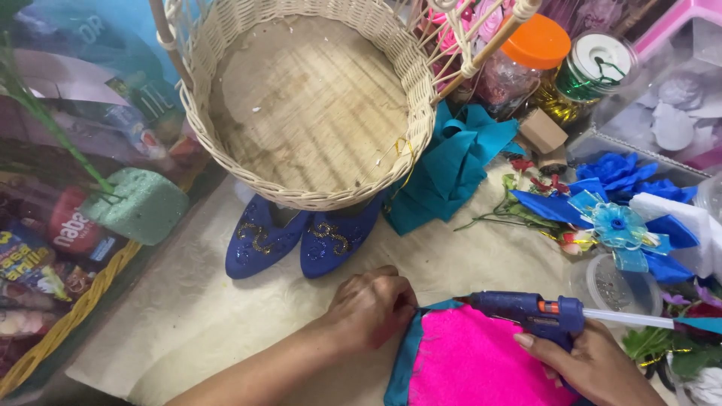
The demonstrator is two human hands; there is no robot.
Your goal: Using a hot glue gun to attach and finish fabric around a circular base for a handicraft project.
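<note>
My right hand (594,365) is wrapped around one blue glue gun (530,310), its nozzle at the teal-edged pink fabric (474,361), where my left hand (372,304) pinches the border. Beyond sit two blue embroidered shoes (297,237) under one wicker basket (316,98).

Blue glue gun (530,311) — nozzle on pink-teal fabric (474,361).
</note>
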